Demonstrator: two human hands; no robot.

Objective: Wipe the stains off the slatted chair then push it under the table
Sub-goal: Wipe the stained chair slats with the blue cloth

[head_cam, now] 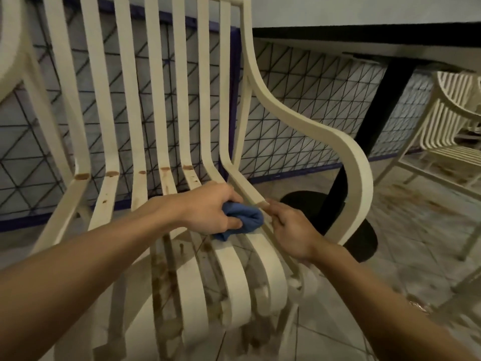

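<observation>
Head view. The left grip (208, 209), just right of the frame's centre, is closed round a bunched blue cloth (242, 221) and presses it onto the seat slats at the right side of the seat. Just right of the cloth, the right grip (289, 230) has its fingers (269, 204) curled over the seat's side rail (247, 190). The two grips lie close together, with the cloth between them. Both bare forearms enter from the lower corners of the frame.

The slatted chair (307, 125), cream in colour, fills the left and centre of the frame. Its backrest rises to the upper edge and one curved armrest sweeps down at centre right. Brown stains (112, 174) mark the bend where several backrest slats meet the seat, left of the cloth. Further brown streaks run down the seat slats at lower centre, where the view is blurred.

The bench (364, 37) shows its dark edge at upper right. Its black pedestal (385, 105) and round base (364, 238) stand behind the armrest, and the chair is drawn out from the bench, not under it. A second chair (447, 121) of like make stands at the right edge. The tiled floor (416, 204) at right carries brown smears. A wall (312, 87) of triangular tiles lies behind.
</observation>
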